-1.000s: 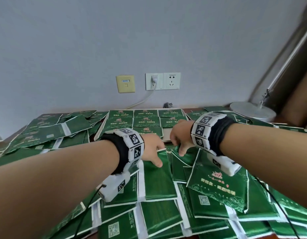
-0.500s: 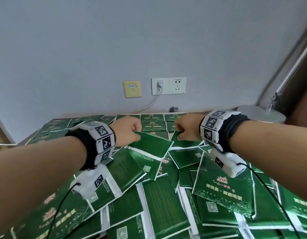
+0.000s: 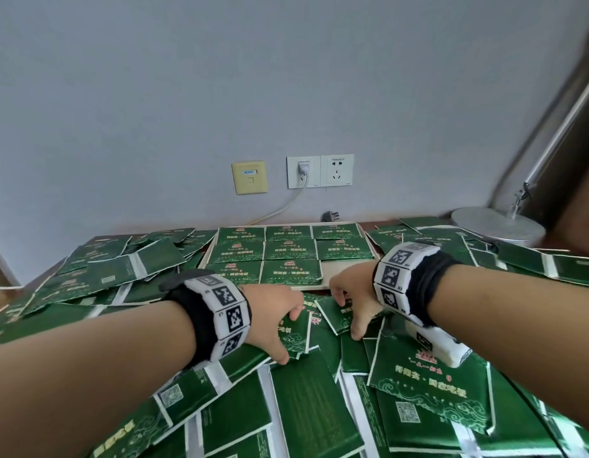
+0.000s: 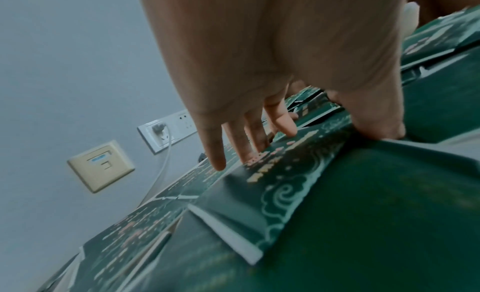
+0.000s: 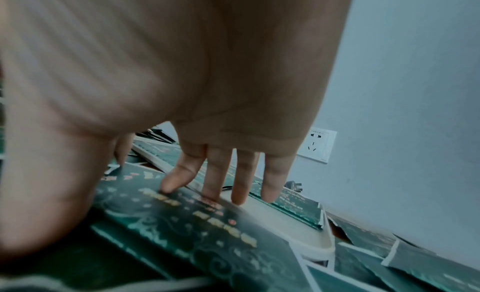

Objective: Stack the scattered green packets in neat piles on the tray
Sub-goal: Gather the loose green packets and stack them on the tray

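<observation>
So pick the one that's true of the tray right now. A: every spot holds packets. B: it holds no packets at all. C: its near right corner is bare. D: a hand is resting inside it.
C: the tray shows bare beige at its near right corner, beside green packets filling the other spots, and both hands are on loose packets in front of it.

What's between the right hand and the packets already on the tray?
In the head view, a bare corner of the tray lies between the right hand and the stacked packets; nothing else sits there.
</observation>
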`<state>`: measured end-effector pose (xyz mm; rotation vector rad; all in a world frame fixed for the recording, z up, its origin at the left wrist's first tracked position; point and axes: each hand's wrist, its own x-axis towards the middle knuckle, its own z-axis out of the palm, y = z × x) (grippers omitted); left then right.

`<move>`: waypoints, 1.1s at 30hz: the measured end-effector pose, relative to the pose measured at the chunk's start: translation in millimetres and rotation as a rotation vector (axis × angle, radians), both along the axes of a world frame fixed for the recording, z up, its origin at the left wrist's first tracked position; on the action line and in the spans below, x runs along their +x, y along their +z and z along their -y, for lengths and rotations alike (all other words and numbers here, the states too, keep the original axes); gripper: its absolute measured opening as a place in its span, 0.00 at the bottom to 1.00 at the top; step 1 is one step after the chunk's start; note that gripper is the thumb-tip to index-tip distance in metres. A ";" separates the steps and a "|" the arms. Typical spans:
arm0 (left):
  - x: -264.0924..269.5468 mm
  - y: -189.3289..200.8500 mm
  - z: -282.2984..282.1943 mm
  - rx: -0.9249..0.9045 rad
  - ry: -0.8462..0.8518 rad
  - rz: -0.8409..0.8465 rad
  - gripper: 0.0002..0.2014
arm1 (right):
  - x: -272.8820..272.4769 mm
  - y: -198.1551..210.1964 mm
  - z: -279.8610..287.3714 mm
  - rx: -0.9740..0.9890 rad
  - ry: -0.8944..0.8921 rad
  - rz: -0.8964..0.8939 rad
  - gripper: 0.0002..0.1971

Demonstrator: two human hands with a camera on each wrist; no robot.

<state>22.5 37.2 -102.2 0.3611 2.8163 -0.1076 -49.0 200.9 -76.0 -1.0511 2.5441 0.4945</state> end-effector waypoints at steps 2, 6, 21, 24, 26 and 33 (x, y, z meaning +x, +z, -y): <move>-3.3 -1.0 -3.2 -0.005 -0.013 -0.004 0.29 | -2.4 -1.6 0.0 -0.022 0.011 -0.008 0.29; -4.6 -4.4 -2.2 0.041 -0.024 -0.065 0.26 | -11.2 -8.1 -6.6 -0.131 -0.013 0.003 0.22; -55.2 35.5 2.1 0.527 0.255 -0.289 0.21 | -64.6 12.9 -11.4 -0.638 -0.169 -0.023 0.13; -78.4 36.1 6.3 0.406 0.226 -0.259 0.23 | -79.8 7.1 -6.5 -0.520 -0.157 -0.081 0.14; -93.6 31.4 7.0 0.321 0.195 -0.240 0.24 | -89.5 0.3 -1.7 -0.435 -0.140 -0.124 0.15; -124.2 4.1 5.2 0.215 0.146 -0.196 0.27 | -107.7 -22.1 7.9 -0.354 -0.133 -0.090 0.19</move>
